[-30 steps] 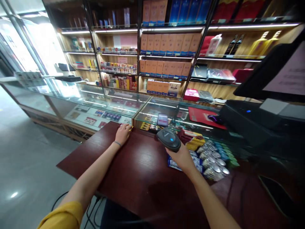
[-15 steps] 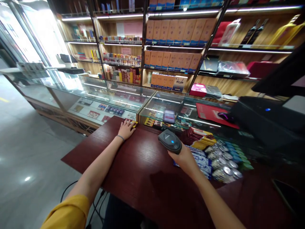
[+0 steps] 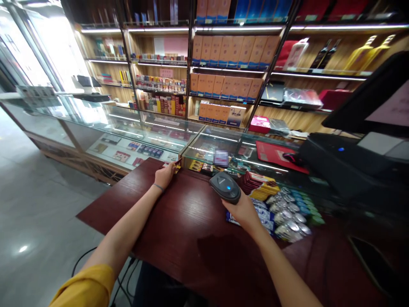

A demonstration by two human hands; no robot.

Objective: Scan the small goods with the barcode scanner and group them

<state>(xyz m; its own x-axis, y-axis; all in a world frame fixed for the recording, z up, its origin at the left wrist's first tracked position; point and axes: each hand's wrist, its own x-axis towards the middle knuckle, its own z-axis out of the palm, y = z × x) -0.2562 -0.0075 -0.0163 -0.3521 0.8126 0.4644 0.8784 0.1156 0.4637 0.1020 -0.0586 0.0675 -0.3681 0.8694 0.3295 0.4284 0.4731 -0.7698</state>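
The right hand's [image 3: 245, 213] grip is shut round a scanner [image 3: 225, 187]. At that hand's ten o'clock, the left hand [image 3: 165, 175] pinches a packet [image 3: 177, 169].

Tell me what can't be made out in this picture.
All in the head view:
Small packet: largely covered by the left hand.
Scanner: its handle is hidden in the right hand.
Blue packets: partly behind the right hand.
Monitor screen: cut off by the right edge, text blurred.
Pale square: blurred out.
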